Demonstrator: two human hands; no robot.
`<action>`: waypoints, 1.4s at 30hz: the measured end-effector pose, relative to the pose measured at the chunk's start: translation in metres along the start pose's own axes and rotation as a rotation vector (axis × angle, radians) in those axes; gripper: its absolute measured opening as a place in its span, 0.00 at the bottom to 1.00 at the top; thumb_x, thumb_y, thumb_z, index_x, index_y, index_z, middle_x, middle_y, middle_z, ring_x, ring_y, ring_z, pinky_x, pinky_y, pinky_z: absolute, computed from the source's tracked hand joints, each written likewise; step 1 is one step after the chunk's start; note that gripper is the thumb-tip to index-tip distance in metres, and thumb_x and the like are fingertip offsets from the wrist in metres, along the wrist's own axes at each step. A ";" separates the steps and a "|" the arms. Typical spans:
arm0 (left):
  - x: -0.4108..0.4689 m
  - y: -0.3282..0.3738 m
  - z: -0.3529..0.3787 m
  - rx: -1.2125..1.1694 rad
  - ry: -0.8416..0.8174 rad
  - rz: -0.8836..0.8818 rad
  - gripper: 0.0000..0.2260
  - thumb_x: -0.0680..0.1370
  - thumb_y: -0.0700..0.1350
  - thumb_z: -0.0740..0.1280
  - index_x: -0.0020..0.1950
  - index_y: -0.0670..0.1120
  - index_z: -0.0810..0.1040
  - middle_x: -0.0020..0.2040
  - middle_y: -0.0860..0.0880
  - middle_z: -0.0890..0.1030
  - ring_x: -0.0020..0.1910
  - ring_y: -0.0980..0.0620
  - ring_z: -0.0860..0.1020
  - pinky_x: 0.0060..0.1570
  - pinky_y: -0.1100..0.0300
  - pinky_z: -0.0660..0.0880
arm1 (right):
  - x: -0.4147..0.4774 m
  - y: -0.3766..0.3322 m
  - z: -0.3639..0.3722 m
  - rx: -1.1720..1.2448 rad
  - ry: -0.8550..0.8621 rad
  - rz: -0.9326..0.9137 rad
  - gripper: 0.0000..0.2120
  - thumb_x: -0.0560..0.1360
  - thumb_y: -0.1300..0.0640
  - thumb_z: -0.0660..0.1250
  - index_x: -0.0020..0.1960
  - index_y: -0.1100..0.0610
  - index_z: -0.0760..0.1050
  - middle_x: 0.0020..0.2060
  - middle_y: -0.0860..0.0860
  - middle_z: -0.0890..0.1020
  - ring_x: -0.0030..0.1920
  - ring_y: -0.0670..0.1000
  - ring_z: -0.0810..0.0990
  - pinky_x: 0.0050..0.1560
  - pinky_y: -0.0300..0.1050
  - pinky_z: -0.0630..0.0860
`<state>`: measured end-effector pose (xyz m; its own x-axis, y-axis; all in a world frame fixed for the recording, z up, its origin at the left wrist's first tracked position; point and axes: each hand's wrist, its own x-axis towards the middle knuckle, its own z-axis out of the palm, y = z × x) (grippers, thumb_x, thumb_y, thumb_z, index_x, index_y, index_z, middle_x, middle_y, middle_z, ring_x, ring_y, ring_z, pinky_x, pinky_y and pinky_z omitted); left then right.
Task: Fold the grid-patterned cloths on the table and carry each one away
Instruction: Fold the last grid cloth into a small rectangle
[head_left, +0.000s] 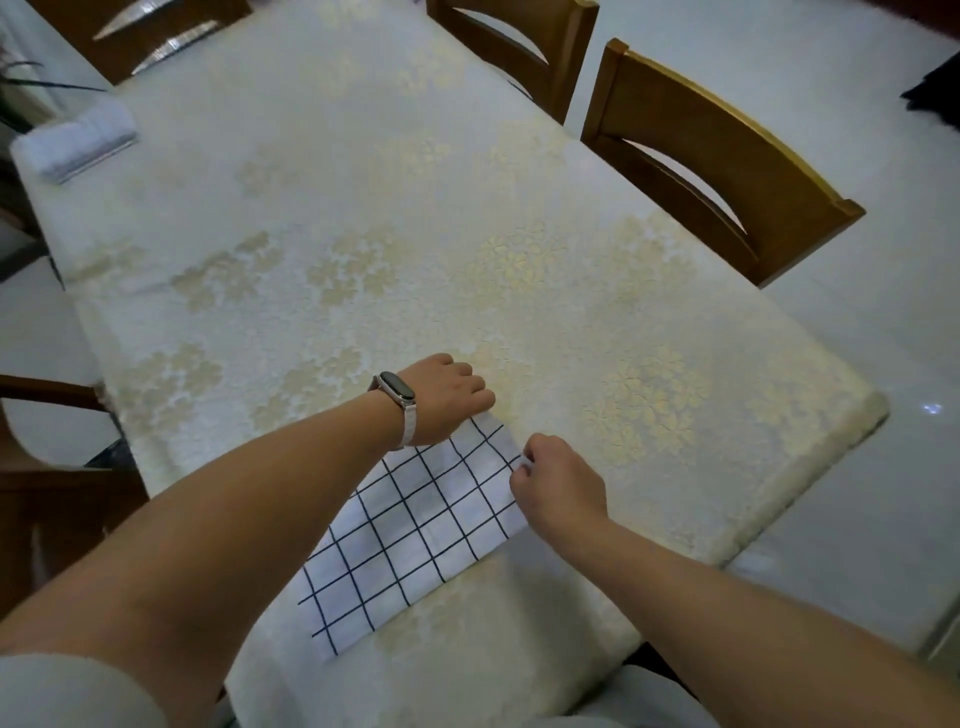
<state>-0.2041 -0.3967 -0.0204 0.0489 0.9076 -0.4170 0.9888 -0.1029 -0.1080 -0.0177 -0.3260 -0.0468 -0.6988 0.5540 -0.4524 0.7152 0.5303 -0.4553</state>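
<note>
— While the grid-patterned cloth (415, 530) lies on the counter (415, 234), whereabouts on it is it?

— Close to the near end, spread flat, white with dark lines. It sits at a slant to the counter's edges, with one corner pointing back toward the person.

— And the hands?

— Both are at the cloth's far edge, one at each corner. The left hand (447, 395) is on the far corner with its fingers curled down round it (the fingertips are tucked under, so only knuckles show). The cloth runs out from beneath that hand.

— The other one?

— The right hand (558, 483) pinches the neighbouring corner, thumb and fingertips closed on the hem. Both forearms reach out over the cloth, the left one covering part of it.

— Anything else about?

— A pale wristband (397, 400) with a dark face sits on the left wrist. A cream covering with gold flowers drapes the counter. At the far left corner rests a folded stack (72, 143) of pale fabric, too blurred to read its pattern and well apart from the cloth. A wooden chair (717, 161) stands along the right side.
</note>
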 end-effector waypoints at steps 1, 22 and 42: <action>-0.004 0.000 -0.002 0.000 -0.002 -0.024 0.14 0.78 0.38 0.58 0.63 0.47 0.69 0.54 0.48 0.77 0.50 0.46 0.73 0.51 0.54 0.67 | -0.002 -0.002 -0.003 0.000 0.003 -0.017 0.06 0.76 0.58 0.58 0.40 0.53 0.66 0.36 0.48 0.70 0.36 0.53 0.71 0.31 0.45 0.61; -0.137 0.021 -0.009 0.039 0.226 -0.162 0.10 0.64 0.37 0.74 0.42 0.45 0.77 0.37 0.47 0.77 0.34 0.45 0.75 0.34 0.55 0.72 | -0.095 -0.074 0.003 -0.075 -0.060 -0.290 0.06 0.75 0.51 0.61 0.41 0.52 0.71 0.37 0.48 0.75 0.39 0.53 0.76 0.41 0.48 0.76; -0.204 0.045 0.135 -0.090 0.058 -0.422 0.09 0.63 0.40 0.73 0.40 0.47 0.77 0.39 0.47 0.77 0.38 0.45 0.75 0.37 0.53 0.72 | -0.080 -0.115 0.145 -0.148 -0.437 -0.409 0.05 0.74 0.52 0.60 0.43 0.53 0.72 0.41 0.50 0.77 0.43 0.55 0.77 0.43 0.49 0.75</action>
<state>-0.1891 -0.6416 -0.0617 -0.3570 0.8839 -0.3020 0.9320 0.3156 -0.1781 -0.0460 -0.5244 -0.0692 -0.8350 -0.0110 -0.5502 0.3603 0.7448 -0.5617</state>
